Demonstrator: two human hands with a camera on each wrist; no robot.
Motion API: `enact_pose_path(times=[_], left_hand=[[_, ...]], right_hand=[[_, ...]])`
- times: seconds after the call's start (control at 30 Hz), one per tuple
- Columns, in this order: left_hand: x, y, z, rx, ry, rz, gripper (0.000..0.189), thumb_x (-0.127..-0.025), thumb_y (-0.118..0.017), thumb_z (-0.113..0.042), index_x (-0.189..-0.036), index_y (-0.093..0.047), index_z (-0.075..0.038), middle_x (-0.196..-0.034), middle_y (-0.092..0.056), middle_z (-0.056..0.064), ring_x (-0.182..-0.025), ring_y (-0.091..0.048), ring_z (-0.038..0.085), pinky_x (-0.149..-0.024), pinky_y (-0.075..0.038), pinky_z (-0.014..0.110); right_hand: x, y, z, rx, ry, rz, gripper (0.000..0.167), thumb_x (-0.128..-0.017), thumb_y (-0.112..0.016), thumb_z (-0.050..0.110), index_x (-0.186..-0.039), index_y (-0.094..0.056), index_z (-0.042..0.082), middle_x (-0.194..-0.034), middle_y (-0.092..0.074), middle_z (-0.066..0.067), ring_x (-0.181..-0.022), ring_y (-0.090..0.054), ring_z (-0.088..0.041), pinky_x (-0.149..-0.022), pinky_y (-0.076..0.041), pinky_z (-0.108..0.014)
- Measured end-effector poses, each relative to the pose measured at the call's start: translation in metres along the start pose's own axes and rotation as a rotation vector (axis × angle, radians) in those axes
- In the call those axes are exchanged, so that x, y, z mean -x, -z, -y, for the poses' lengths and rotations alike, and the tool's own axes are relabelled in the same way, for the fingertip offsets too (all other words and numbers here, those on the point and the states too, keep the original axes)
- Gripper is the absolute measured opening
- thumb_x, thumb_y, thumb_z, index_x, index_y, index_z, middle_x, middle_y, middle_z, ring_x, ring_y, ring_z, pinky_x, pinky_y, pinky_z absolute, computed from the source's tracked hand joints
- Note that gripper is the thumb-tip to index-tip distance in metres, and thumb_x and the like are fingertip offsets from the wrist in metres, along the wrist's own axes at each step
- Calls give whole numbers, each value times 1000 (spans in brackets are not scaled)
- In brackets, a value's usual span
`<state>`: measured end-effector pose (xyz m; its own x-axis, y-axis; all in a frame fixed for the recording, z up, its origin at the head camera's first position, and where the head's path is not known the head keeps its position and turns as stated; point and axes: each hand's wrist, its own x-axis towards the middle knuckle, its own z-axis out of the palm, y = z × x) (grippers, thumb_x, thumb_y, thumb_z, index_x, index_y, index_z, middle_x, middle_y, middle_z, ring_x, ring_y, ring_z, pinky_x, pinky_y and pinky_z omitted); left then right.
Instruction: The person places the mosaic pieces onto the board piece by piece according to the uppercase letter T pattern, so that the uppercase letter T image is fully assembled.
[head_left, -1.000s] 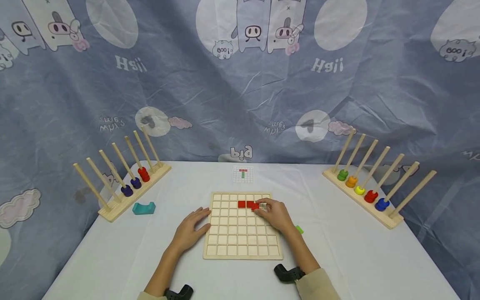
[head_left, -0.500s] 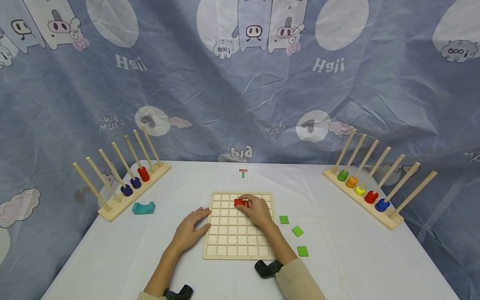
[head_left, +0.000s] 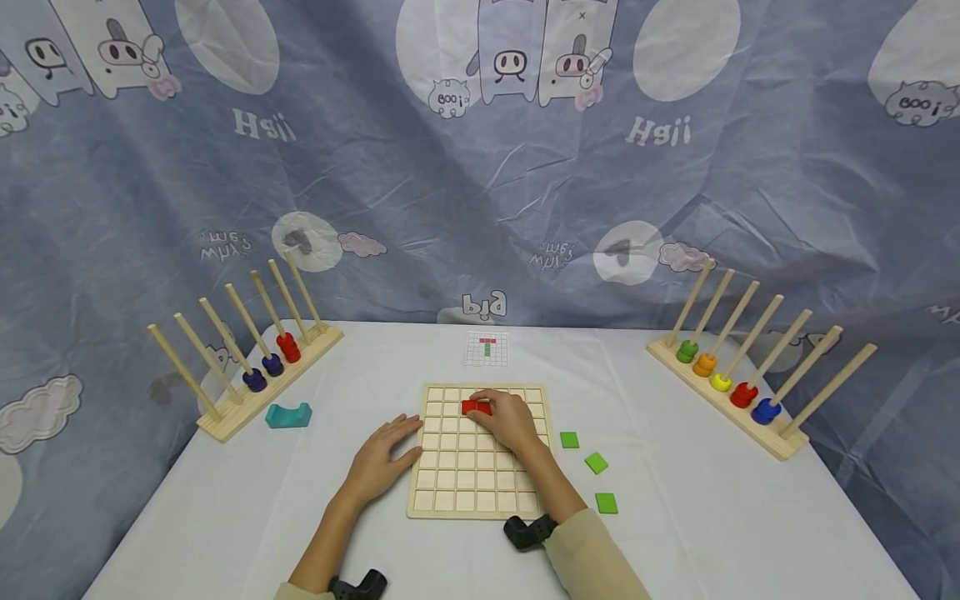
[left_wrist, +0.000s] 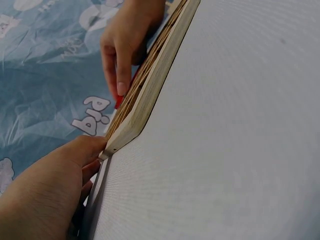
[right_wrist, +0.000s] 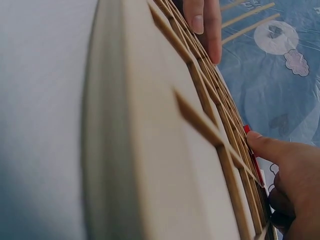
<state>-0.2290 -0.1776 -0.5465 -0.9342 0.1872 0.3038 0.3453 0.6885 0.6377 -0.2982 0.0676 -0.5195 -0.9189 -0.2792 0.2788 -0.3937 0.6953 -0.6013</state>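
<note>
A square wooden grid board (head_left: 446,513) lies on the white table. In its second row from the far edge, red square tiles (head_left: 469,407) sit side by side, partly covered by my right hand (head_left: 510,421). Thumb and forefinger of that hand pinch at a red tile, whose edge also shows in the right wrist view as a red tile (right_wrist: 257,165) under the thumb. My left hand (head_left: 381,460) lies at the board's left edge with relaxed fingers, the thumb and fingertips touching the rim. How many tiles the right hand hides cannot be seen.
Right of the board lie green tiles (head_left: 596,462). A pattern card (head_left: 487,349) lies beyond it. Peg racks with coloured rings stand at left (head_left: 225,429) and right (head_left: 783,446). A teal curved block (head_left: 288,416) is near the left rack.
My right hand has moved left along the second row, and the visible red tiles now sit farther left. Green tiles beside the board have come into view. The left hand stays put.
</note>
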Motion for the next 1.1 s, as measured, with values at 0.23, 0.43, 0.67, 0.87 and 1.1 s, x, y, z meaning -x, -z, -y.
enact_pose_path(times=[0.23,0.43,0.67,0.87,1.1], left_hand=[[0,0,0,0,-6,-4,44,-85,-67,-32,-125,-59,-16,-131,-53,-2,-129,-39,20,-109,-26,40],[0,1,-1,7,-14,-1,44,-85,-67,-32,-125,-59,-15,-131,-53,-1,-129,-39,20,-109,-25,41],[0,1,-1,3,-16,-11,44,-85,-67,-31,-125,-59,-15,-130,-54,-1,-128,-40,21,-109,-26,41],[-1,-1,0,-9,0,5,44,-85,-66,-34,-126,-59,-17,-132,-52,-4,-129,-38,18,-110,-24,39],[0,0,1,-9,-11,5,45,-86,-66,-34,-126,-58,-17,-132,-52,-2,-129,-38,20,-110,-25,40]], right_hand=[[-1,-1,0,35,0,-2,32,-78,-74,33,-104,-70,15,-62,-59,1,-56,-45,-12,-48,-36,-23],[-1,-2,-1,60,-15,7,31,-77,-75,34,-103,-71,17,-92,-70,-1,-76,-62,-19,-59,-47,-27],[1,-2,0,43,-23,5,32,-77,-75,33,-104,-70,16,-55,-50,2,-53,-36,-10,-46,-28,-22],[5,1,2,-2,-19,-3,30,-77,-75,30,-102,-71,15,-48,-31,8,-49,-23,-8,-44,-20,-22],[13,7,-1,-63,-21,8,30,-78,-74,31,-104,-70,17,-48,-32,7,-44,-25,-6,-40,-22,-20]])
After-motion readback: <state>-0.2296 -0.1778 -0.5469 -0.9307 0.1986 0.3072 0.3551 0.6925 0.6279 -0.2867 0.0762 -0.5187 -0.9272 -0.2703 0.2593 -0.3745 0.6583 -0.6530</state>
